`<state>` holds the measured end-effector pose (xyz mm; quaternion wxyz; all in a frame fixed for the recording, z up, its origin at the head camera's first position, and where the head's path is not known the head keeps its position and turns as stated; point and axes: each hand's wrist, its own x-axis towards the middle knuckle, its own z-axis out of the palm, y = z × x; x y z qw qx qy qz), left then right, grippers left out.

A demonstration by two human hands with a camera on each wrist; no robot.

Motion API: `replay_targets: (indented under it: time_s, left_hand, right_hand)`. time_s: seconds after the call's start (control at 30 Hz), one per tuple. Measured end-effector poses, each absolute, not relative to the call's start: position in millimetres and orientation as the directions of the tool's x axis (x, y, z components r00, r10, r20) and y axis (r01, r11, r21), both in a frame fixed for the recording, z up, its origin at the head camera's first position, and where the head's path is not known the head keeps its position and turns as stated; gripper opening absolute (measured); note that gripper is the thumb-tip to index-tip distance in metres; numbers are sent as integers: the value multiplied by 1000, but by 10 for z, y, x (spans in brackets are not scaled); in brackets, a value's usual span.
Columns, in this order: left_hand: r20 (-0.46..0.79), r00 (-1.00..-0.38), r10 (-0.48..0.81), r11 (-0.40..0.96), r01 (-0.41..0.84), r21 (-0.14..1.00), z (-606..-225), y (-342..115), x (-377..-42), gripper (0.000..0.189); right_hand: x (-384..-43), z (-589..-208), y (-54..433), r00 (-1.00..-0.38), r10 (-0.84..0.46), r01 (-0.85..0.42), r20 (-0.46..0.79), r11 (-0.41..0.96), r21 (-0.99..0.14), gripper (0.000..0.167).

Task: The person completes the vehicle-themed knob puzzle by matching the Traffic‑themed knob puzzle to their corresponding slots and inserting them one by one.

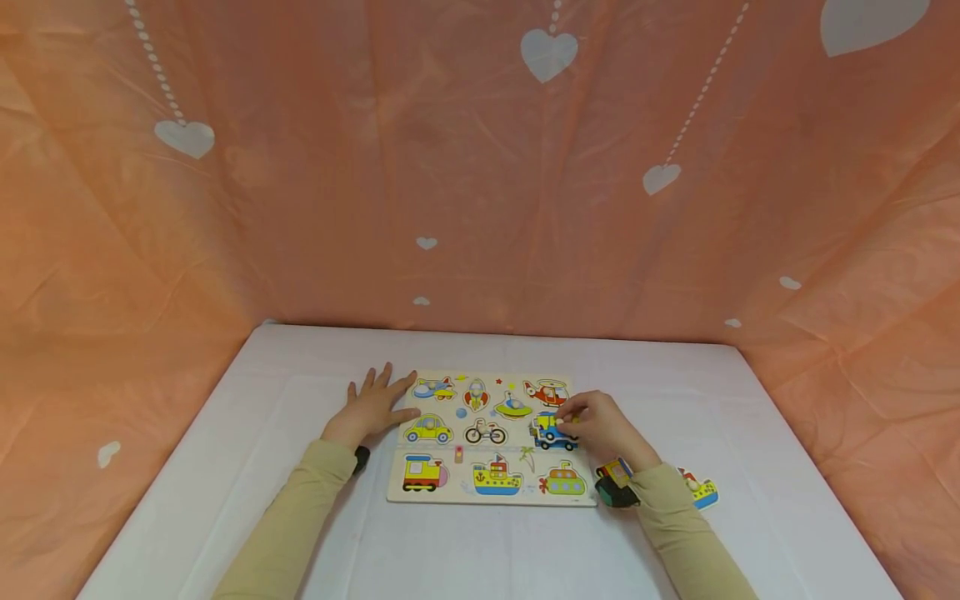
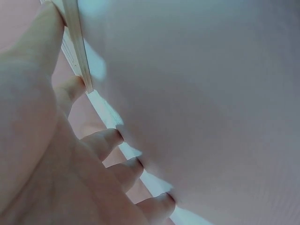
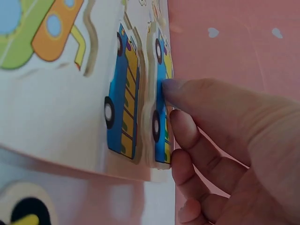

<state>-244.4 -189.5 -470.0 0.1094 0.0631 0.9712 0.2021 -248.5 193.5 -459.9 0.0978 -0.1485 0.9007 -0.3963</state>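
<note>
A flat wooden puzzle board (image 1: 461, 479) with vehicle pictures lies on the white table. My right hand (image 1: 603, 425) pinches a blue and yellow bus piece (image 3: 161, 93) between thumb and fingers. In the right wrist view, this piece stands just off the board, beside the matching printed bus (image 3: 124, 103) in its recess. My left hand (image 1: 371, 412) spreads its fingers at the board's left side. The left wrist view shows its thumb (image 2: 42, 35) against the board's edge (image 2: 77, 51), with other fingertips on the table.
A train piece (image 1: 617, 471) lies right of the board, partly hidden by the right wrist. Farther right, a ship piece (image 1: 705, 493) is partly covered by the sleeve. An orange-pink curtain (image 1: 480, 208) with white hearts hangs behind the table (image 1: 480, 550).
</note>
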Motion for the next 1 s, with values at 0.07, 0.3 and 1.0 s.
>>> replay_targets:
  time_s: [0.07,0.3,1.0]
  left_hand:
    - [-187,-968,169,909,79,409,-4700,-1891,-2440,80]
    - [-184,-967,174,907,84,412,-4692,-1893,-2435,79]
    - [-183,-967,177,907,88,412,-4701,-1900,-2448,79]
  right_hand:
    - [-2483,-4620,1935,-935,-352,-201,-52,643,-739,8]
    - [-2468,-4667,1922,-918,-396,-259,-4,608,-750,7]
    - [-2447,-4739,1874,-916,-402,-270,-4,622,-735,7]
